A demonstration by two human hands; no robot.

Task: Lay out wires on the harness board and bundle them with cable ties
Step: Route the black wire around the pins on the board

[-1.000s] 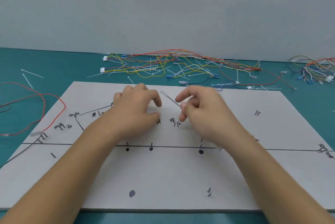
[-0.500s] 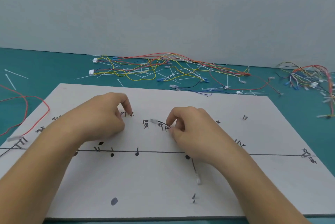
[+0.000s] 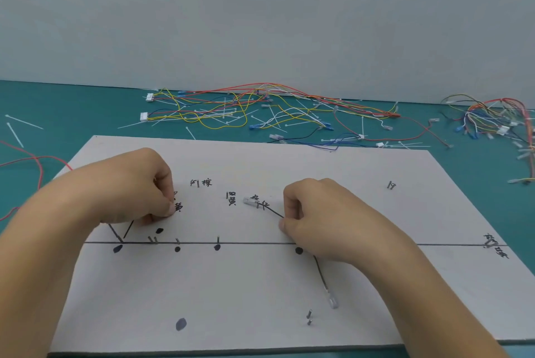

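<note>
Teal bench top carries the white harness board (image 3: 260,285), and on it lies the item in work: 1 black wire (image 3: 272,210). Its upper clear terminal (image 3: 249,200) rests among the handwritten labels (image 3: 231,198). Its lower clear terminal (image 3: 333,301) lies just above 2 pins (image 3: 309,317) near the front edge.

Your right hand (image 3: 327,221) pinches the wire between thumb and curled fingers, just above the long drawn line (image 3: 254,242). Your left hand (image 3: 136,186) is curled with its fingertips on the board; whether it grips anything cannot be told.

Seat the wire against each pin along the drawn route. Apply light tension and leave no slack loops before fitting a tie.

No container is in view. Spare wires (image 3: 246,114) and white cable ties (image 3: 17,126) lie loose on the bench behind and beside the board.
</note>
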